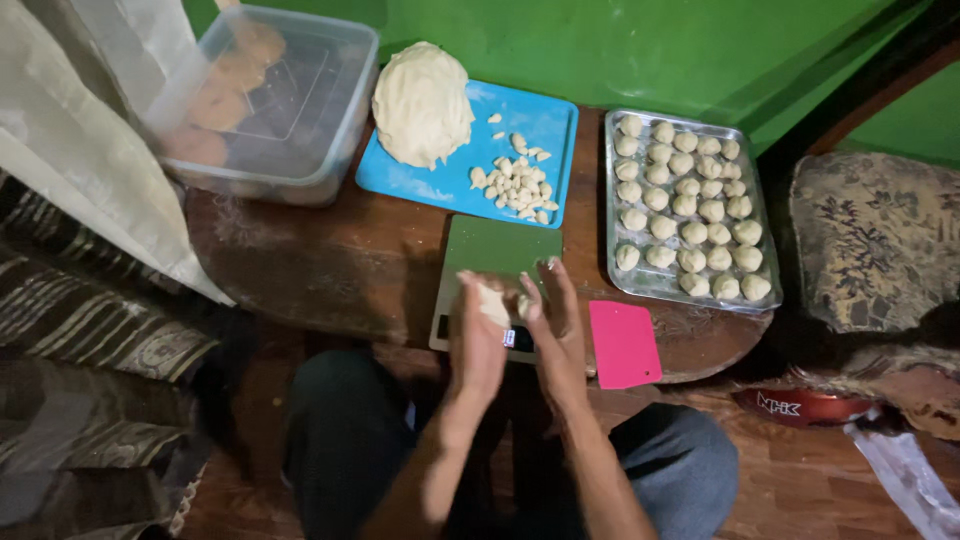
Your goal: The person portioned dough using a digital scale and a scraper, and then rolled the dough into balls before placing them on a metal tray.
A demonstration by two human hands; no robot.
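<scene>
The left hand (478, 340) and right hand (556, 335) stand upright, palms facing, above the green kitchen scale (497, 250), fingers straight and held together. Pressed between them near the left palm's upper part sits a pale dough piece (494, 303), its long axis running roughly up the palm. Further right lies a pink scraper (624, 344).

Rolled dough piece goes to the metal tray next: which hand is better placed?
Probably right. The right hand is on the side of the metal tray; the left hand cups the dough piece farther away.
</scene>
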